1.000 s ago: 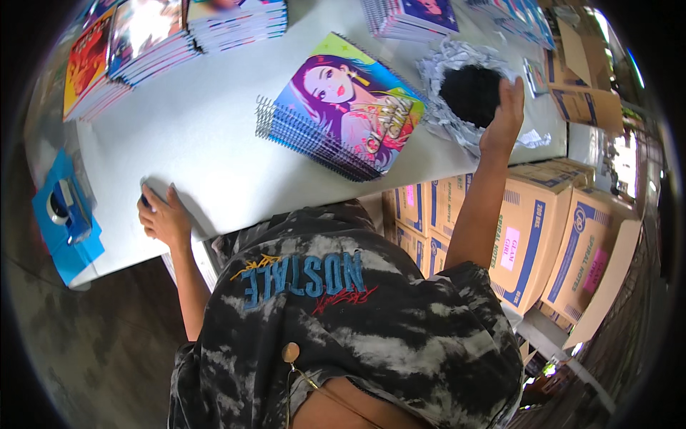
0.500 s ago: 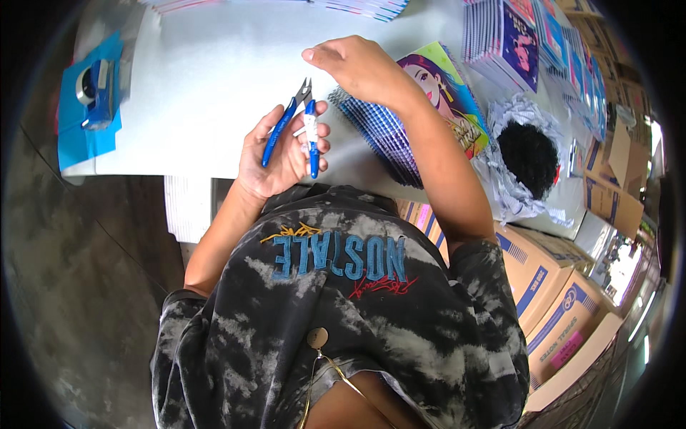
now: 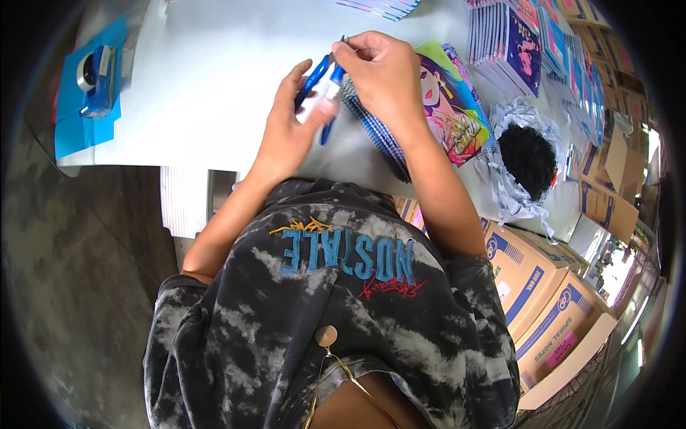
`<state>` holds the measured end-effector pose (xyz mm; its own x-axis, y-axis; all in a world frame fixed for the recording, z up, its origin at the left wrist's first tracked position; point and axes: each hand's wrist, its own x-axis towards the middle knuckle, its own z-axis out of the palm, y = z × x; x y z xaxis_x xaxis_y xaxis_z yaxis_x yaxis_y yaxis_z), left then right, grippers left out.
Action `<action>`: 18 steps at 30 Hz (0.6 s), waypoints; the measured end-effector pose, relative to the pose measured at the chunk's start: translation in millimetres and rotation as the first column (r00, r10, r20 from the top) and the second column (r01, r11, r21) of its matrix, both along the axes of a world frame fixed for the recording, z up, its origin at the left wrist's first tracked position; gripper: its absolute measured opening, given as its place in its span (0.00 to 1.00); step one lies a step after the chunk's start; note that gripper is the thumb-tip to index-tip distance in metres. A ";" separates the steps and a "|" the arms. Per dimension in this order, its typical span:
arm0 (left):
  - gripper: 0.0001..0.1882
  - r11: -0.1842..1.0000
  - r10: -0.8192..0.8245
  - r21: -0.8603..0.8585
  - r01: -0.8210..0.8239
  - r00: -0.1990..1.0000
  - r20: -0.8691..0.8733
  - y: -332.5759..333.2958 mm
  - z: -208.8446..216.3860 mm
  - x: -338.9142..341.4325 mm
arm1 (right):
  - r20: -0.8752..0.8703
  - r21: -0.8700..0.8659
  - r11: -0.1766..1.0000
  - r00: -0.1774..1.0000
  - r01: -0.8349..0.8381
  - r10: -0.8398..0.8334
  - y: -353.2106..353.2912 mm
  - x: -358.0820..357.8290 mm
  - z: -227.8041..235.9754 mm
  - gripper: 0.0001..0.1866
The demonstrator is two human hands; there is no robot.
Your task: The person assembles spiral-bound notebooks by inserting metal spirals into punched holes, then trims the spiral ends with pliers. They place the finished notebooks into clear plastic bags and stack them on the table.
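My left hand [image 3: 287, 136] is wrapped round a pair of small side cutters with blue handles [image 3: 312, 83], one of them bound with a white strip. The handles are spread apart, and the jaws point away from me over the white table. At the cutter head, the thumb and fingers of my right hand [image 3: 380, 71] are pinched together, covering most of the jaws. Anything tiny between those fingertips is hidden. Just beside and under my right wrist lies a fanned stack of spiral notebooks [image 3: 454, 114], the top one showing a drawn face on a colourful cover.
A blue tape dispenser [image 3: 98, 82] rests on blue sheets [image 3: 70, 132] at the table's left end. Right of the notebooks sits crumpled paper [image 3: 500, 182] holding a black tangled bundle [image 3: 527, 161]. More notebook stacks [image 3: 493, 46] stand at the far right, above cardboard boxes [image 3: 525, 279].
My right hand has come down and in to the cutter head. My left hand has lifted the cutters away from me and to the right, turning its palm inward.
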<state>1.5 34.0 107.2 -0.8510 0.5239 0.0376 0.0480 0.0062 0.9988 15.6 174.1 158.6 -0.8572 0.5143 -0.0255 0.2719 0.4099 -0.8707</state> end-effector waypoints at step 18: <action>0.22 0.917 -0.398 0.397 0.024 0.057 0.916 -3.4 -58.6 17.6 | 0.871 0.299 0.502 0.446 -0.812 0.204 22.4 -40.8 -36.0 0.19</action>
